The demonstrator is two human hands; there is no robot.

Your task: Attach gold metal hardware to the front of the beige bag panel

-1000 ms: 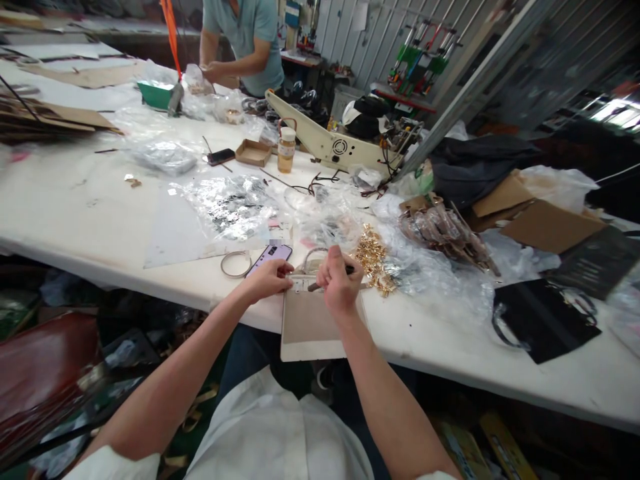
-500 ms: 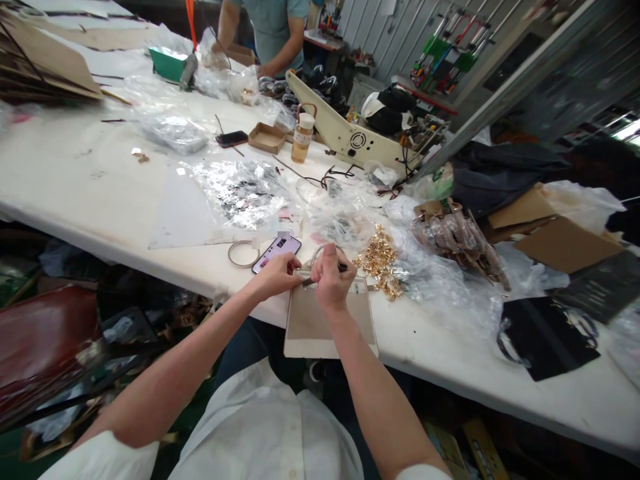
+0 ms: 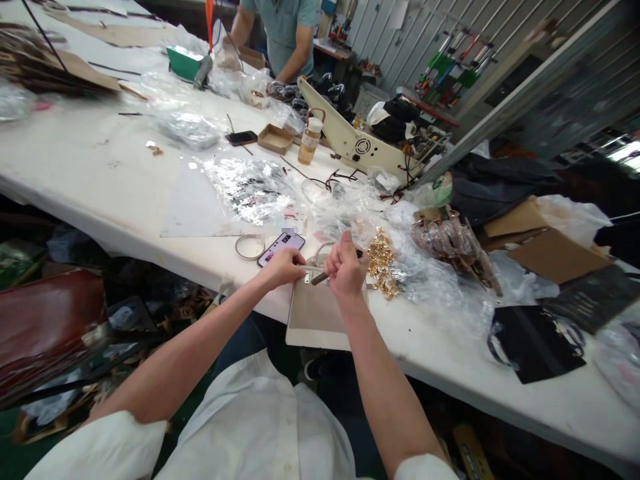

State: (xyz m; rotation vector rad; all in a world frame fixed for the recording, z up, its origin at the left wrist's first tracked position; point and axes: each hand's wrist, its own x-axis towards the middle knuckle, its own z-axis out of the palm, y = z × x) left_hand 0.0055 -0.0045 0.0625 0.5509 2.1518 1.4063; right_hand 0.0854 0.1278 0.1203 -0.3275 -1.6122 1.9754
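Note:
A flat beige bag (image 3: 317, 312) lies at the table's front edge, its lower part jutting past it. At its upper left corner, my left hand (image 3: 287, 267) is closed in a pinch on a pale strap (image 3: 314, 269). My right hand (image 3: 346, 270) is wrapped round a dark rod-like tool (image 3: 319, 279), thumb up; its blunt end points down-left over small metal fittings on the bag. What kind of tool it is, I cannot tell. Part of a thin round handle (image 3: 323, 248) shows behind the hands. Right of them lies a heap of gold-coloured metal fittings (image 3: 383, 263).
Left of the bag are a lit phone (image 3: 281, 248) and a round beige handle (image 3: 249, 247). Clear plastic bags (image 3: 255, 190), a bottle (image 3: 310, 140) and a cream machine (image 3: 365, 143) stand beyond. A black bag (image 3: 537, 343) lies right. Across the table a person (image 3: 287, 33) works.
My right hand and the tool have shifted right, and the tool's end now shows more fully, apart from my left fingers. The whole view has shifted slightly.

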